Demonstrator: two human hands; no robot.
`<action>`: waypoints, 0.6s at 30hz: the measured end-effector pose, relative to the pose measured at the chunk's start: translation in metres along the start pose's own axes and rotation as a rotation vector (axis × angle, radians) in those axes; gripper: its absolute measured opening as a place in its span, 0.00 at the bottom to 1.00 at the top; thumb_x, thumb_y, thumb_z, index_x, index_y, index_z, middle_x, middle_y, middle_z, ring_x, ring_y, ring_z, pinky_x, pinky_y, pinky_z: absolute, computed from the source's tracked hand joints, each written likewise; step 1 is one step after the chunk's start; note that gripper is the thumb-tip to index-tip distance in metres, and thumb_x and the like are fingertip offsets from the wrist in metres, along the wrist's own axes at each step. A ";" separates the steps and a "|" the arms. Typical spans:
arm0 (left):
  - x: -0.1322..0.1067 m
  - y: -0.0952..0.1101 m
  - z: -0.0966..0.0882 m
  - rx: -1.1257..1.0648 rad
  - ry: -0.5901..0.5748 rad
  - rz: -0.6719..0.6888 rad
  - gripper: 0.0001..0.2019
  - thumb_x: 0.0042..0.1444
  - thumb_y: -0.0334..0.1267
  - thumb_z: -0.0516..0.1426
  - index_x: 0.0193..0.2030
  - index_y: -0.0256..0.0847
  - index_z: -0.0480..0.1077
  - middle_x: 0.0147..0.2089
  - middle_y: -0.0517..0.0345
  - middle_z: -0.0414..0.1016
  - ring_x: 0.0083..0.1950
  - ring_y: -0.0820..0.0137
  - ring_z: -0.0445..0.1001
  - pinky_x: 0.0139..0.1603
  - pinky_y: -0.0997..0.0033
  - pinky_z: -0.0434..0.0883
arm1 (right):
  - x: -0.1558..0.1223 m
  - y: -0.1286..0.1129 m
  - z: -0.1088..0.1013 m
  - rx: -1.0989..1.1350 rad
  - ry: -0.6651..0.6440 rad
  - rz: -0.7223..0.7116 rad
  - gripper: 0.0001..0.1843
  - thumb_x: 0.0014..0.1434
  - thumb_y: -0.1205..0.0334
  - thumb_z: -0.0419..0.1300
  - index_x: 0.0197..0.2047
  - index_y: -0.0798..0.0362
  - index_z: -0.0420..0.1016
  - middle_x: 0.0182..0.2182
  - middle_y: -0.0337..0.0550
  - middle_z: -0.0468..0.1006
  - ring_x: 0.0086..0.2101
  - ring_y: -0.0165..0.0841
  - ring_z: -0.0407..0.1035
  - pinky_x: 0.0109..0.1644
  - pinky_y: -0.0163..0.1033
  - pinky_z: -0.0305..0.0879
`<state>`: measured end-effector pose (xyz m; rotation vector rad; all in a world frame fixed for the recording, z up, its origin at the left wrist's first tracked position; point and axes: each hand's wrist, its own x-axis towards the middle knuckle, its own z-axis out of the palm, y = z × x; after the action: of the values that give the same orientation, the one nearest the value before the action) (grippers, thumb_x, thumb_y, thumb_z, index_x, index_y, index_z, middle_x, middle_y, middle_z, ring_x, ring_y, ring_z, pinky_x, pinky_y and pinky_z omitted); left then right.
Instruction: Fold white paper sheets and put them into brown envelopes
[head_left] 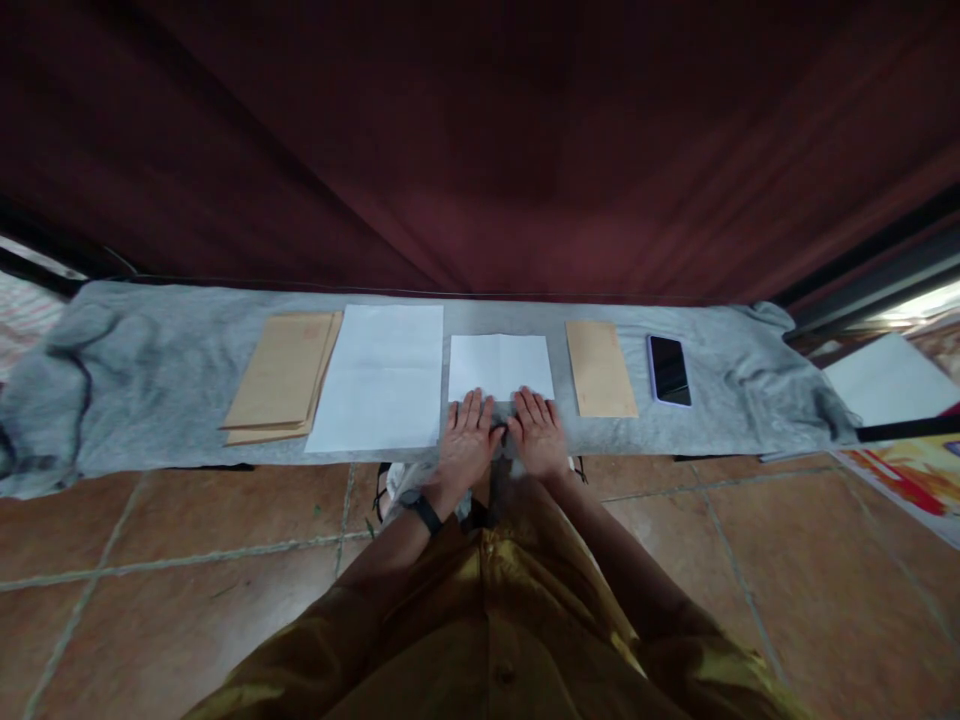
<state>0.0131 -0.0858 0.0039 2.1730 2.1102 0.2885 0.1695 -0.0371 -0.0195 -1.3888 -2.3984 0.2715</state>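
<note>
On the long grey cloth [150,380], the stack of white sheets [382,375] sits left, and just right of it lies the folded white sheet [499,362] (brown envelope [600,368] near its other side). Left hand [466,440] and right hand [538,435] lie flat on its near edge, gripping nothing, seemingly pressing the crease; picking it up would need fingertips under that edge.

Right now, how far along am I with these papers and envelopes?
Done, it seems: the small white sheet looks folded, being smaller than the white stack beside it. In hand: your left hand and right hand press flat on its near edge. Left, probably: it is not yet in the single brown envelope, and the envelope pile lies untouched.
</note>
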 end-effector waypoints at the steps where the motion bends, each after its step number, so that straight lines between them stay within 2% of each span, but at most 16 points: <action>1: -0.001 -0.002 0.000 0.007 0.008 -0.018 0.29 0.70 0.45 0.49 0.71 0.30 0.57 0.75 0.34 0.53 0.77 0.52 0.50 0.75 0.45 0.50 | -0.003 0.007 -0.001 -0.015 0.017 0.011 0.28 0.73 0.54 0.46 0.72 0.57 0.59 0.69 0.54 0.61 0.69 0.46 0.52 0.71 0.57 0.47; 7: -0.007 -0.005 -0.001 0.016 0.015 -0.111 0.34 0.69 0.48 0.51 0.71 0.20 0.54 0.74 0.23 0.51 0.77 0.48 0.48 0.74 0.46 0.52 | -0.020 0.039 -0.007 -0.064 0.084 0.016 0.32 0.73 0.52 0.45 0.72 0.63 0.55 0.69 0.61 0.60 0.69 0.47 0.52 0.70 0.57 0.50; 12: -0.007 0.000 -0.001 0.070 0.006 -0.182 0.34 0.69 0.48 0.48 0.70 0.16 0.55 0.72 0.20 0.53 0.75 0.46 0.53 0.73 0.44 0.55 | -0.022 0.041 -0.004 -0.071 0.102 0.020 0.32 0.73 0.52 0.45 0.72 0.65 0.56 0.69 0.64 0.60 0.68 0.49 0.52 0.69 0.58 0.52; 18: -0.004 0.001 -0.009 0.166 0.020 -0.187 0.32 0.70 0.47 0.47 0.67 0.15 0.60 0.69 0.20 0.61 0.71 0.45 0.61 0.70 0.46 0.59 | -0.020 0.038 0.000 -0.062 0.140 0.059 0.33 0.73 0.52 0.45 0.71 0.68 0.56 0.68 0.68 0.59 0.68 0.50 0.52 0.68 0.60 0.54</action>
<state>0.0126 -0.0905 0.0123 2.0408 2.4066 0.1230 0.2093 -0.0356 -0.0364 -1.4577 -2.2723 0.1119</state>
